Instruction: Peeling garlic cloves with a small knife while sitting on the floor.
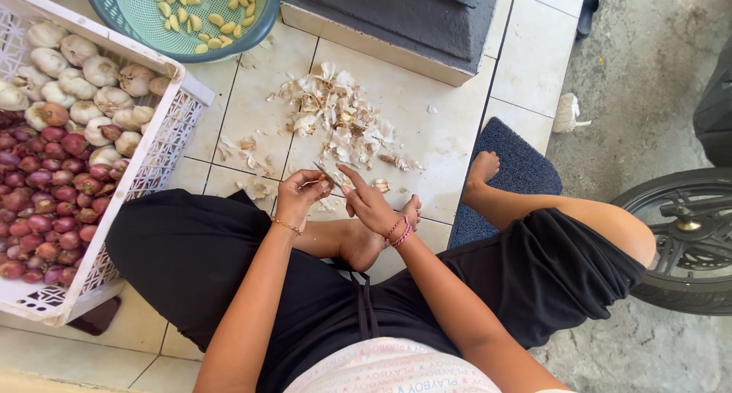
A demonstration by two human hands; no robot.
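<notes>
Frame centre: left hand (299, 196) pinches a garlic clove (324, 186), right hand (368, 202) grips a knife (329, 173) against it. Peels (335, 118) just above on the tiles; crate (164, 145) at left, basket (137, 19) top left.

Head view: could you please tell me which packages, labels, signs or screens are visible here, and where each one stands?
No packages, signs or screens show.
Shirt hem: bottom edge, pale cloth with rows of small pink and blue printed lettering.
White crate and teal basket: left and top left, no labels visible.
</notes>
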